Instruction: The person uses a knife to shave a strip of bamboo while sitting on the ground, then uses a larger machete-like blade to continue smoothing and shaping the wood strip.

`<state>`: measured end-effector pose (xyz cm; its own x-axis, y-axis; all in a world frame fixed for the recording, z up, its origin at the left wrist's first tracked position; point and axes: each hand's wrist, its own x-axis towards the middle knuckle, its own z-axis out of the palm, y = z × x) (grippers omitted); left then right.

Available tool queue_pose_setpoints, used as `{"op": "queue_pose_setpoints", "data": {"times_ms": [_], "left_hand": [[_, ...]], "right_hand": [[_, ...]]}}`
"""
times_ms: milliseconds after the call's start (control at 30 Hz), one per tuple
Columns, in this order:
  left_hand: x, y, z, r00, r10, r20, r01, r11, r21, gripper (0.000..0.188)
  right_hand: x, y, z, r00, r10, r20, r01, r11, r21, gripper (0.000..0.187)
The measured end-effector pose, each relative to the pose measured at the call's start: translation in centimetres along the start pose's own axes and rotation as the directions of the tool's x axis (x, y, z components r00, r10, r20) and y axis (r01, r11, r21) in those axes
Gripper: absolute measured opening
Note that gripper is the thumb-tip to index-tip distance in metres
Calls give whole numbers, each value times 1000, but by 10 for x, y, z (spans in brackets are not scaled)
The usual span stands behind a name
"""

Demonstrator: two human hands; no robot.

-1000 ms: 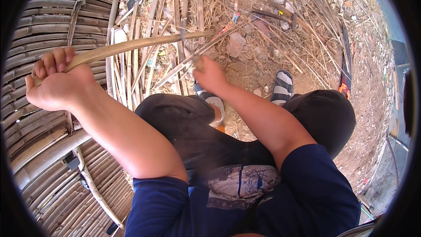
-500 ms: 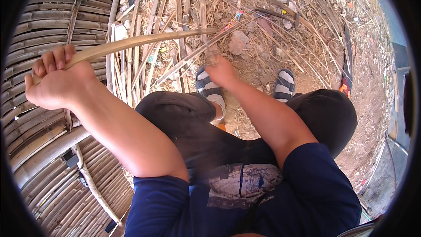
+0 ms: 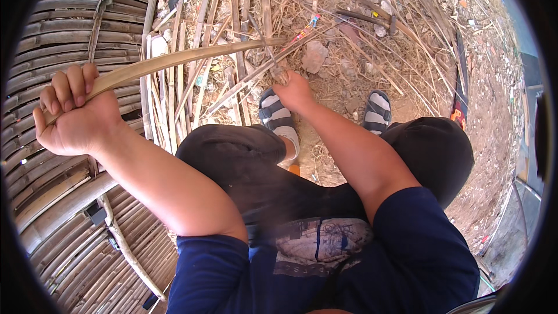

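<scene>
A bamboo strip (image 3: pixel 174 61) was held out to the left of a pale stone (image 3: pixel 314 57), its free tip just short of the stone and its other end gripped well away on the same side. That gripped end was clasped in the left hand (image 3: pixel 74 102), palm turned up, the fingers curled over the strip side by side and the outermost digit set a little apart. A knife-like tool (image 3: pixel 268 52) was held in the right hand (image 3: pixel 294 91), nearer the body than the stone and slightly to its left. The right fingers were folded around the tool's handle; how each one was placed cannot be told. The narrow blade was seen to cross the strip close to its tip, left of the stone; whether the two touched cannot be told.

A slim, brightly coloured object (image 3: pixel 303 34) was seen lying just beyond the stone. A hammer-like tool (image 3: pixel 365 18) was laid beyond it to the right, among straw and bamboo pieces, and a long dark tool (image 3: pixel 460 75) with a red-and-orange end was set well to its right. Two strapped sandals (image 3: pixel 278 111) were planted on the near side of the stone. A slatted bamboo panel (image 3: pixel 64 40) was captured far to its left.
</scene>
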<state>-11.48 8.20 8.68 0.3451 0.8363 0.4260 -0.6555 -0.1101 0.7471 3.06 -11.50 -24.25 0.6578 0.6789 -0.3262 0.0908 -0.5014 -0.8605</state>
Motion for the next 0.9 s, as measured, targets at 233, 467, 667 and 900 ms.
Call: {"op": "queue_pose_setpoints", "data": {"times_ms": [233, 467, 667, 900], "left_hand": [[-12, 22, 20, 912, -98, 398, 156, 981, -118, 31], [-16, 8, 19, 938, -96, 333, 127, 989, -73, 20], [-13, 27, 13, 943, -134, 303, 168, 982, -87, 10], [-12, 17, 5, 946, -56, 319, 85, 993, -79, 51]], "right_hand": [[-3, -95, -21, 932, -318, 176, 272, 931, 243, 41], [1, -98, -40, 950, -257, 177, 258, 966, 21, 45], [-7, -131, -64, 913, -331, 240, 299, 941, 160, 45], [-8, -111, -61, 893, -213, 397, 178, 976, 124, 40]]}}
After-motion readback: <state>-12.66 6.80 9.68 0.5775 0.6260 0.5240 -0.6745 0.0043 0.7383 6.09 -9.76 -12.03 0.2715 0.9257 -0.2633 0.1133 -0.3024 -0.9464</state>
